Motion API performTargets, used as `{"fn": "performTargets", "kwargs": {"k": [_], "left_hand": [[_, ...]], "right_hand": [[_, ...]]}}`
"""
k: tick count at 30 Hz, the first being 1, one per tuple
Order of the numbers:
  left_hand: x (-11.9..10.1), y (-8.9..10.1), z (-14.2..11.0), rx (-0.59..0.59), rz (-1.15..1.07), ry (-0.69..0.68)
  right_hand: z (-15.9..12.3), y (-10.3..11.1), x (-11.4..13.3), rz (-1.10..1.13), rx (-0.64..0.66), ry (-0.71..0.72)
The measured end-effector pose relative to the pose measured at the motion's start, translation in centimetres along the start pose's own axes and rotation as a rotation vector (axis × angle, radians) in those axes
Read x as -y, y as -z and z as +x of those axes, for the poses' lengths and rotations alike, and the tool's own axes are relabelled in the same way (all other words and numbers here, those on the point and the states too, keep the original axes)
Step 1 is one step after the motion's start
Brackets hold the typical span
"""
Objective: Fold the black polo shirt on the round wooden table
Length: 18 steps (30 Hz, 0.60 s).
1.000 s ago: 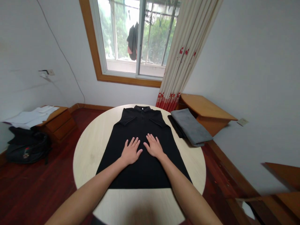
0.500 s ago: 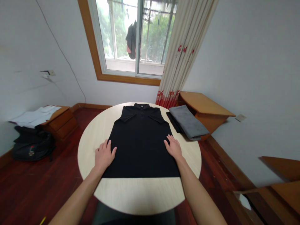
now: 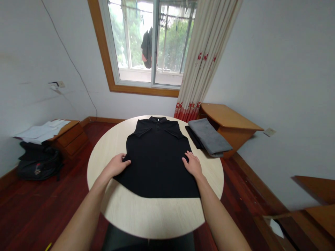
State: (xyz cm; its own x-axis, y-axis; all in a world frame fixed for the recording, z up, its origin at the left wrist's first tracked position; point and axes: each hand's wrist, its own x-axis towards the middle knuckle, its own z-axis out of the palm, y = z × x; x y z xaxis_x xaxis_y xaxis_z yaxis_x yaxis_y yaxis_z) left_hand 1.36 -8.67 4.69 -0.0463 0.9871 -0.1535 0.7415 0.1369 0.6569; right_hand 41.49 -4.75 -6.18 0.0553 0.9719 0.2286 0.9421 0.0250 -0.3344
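Note:
A black collared shirt (image 3: 158, 157) lies flat on a round pale wooden table (image 3: 157, 216), collar at the far side. My left hand (image 3: 117, 165) grips the shirt's left edge, thumb on top and fingers curled under the cloth, and that edge is lifted slightly off the table. My right hand (image 3: 193, 164) rests flat on the shirt's right edge with its fingers stretched out.
Folded grey and black cloths (image 3: 209, 137) lie at the table's far right, beside a low wooden cabinet (image 3: 227, 120). A second cabinet with white papers (image 3: 42, 130) and a black bag (image 3: 36, 164) stand at the left wall. Window and curtain are behind.
Both hands slid from the shirt's middle out to its side edges. My left hand then turned from flat to gripping the left edge, lifting the lower left corner.

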Motion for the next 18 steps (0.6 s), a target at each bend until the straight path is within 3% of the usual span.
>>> {"fn": "performTargets", "kwargs": {"k": [3,6,8,10,13,16,17,18], "left_hand": [[-4.1,-3.2,-1.4,0.0,0.216,-0.168],[-6.3,-7.3,-3.9,0.236,0.42,-0.269],[-6.5,-8.8,-5.4,0.329,0.5,-0.291],[-6.2,-8.9,-6.2,0.364,0.52,-0.304],[-5.5,-7.4,-5.1,0.477,0.446,-0.333],[-5.4,-5.7,-0.7,0.792,0.256,-0.32],[-5.5,-5.3,1.4,0.844,0.188,-0.305],[-5.8,-5.0,3.9,0.785,0.128,-0.282]], "right_hand": [[-0.1,0.1,0.0,0.006,-0.002,0.0],[-0.2,0.3,0.2,0.012,-0.009,0.0],[-0.4,0.7,0.5,0.012,-0.013,-0.006],[-0.5,1.2,1.3,0.005,-0.029,-0.001],[-0.6,2.0,3.8,0.049,-0.027,0.098],[-0.1,2.5,7.4,0.252,0.106,0.221],[0.2,2.5,8.7,0.343,0.172,0.237],[0.6,2.5,9.9,0.433,0.24,0.236]]}}
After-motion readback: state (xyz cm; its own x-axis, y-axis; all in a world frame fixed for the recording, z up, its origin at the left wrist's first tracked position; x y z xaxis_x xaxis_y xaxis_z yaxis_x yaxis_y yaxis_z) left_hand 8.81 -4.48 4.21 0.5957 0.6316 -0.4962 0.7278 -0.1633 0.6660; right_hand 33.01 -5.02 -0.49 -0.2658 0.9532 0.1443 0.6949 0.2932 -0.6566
